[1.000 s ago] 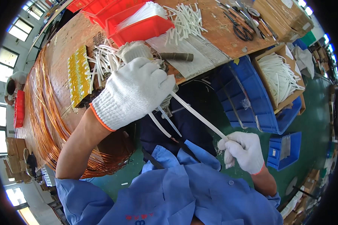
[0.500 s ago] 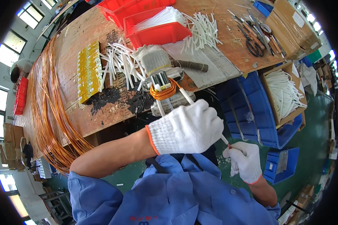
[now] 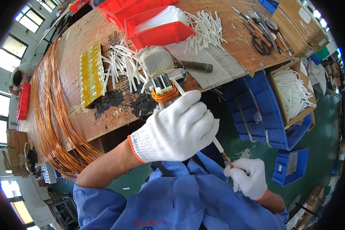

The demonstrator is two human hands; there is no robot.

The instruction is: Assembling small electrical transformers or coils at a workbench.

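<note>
Head view: nearest is the blue jacket point(image 3: 176, 199) of the wearer, with both white-gloved hands beyond it. The right hand point(image 3: 249, 177) has thumb and fingers pinched together on the end of a copper wire point(image 3: 227, 158), which juts up and leftward out of the grip into a white sleeve point(image 3: 218, 145). The left hand point(image 3: 178, 130) is curled around this sleeve, back of the glove uppermost; the palm side is hidden. The sleeve shows on both sides of that fist, its far end running up toward an orange wire coil point(image 3: 165, 96). This coil lies just beyond the left knuckles, wound around a block at the bench edge. Behind it sits a cloth-wrapped lump point(image 3: 155, 61), with loose white tubes point(image 3: 125, 65) and a yellow panel point(image 3: 92, 76) to its left. Farther across the bench point(image 3: 74, 122) stands a red bin point(image 3: 161, 35); far left, a person point(image 3: 23, 74) leans near another red bin point(image 3: 23, 101).
</note>
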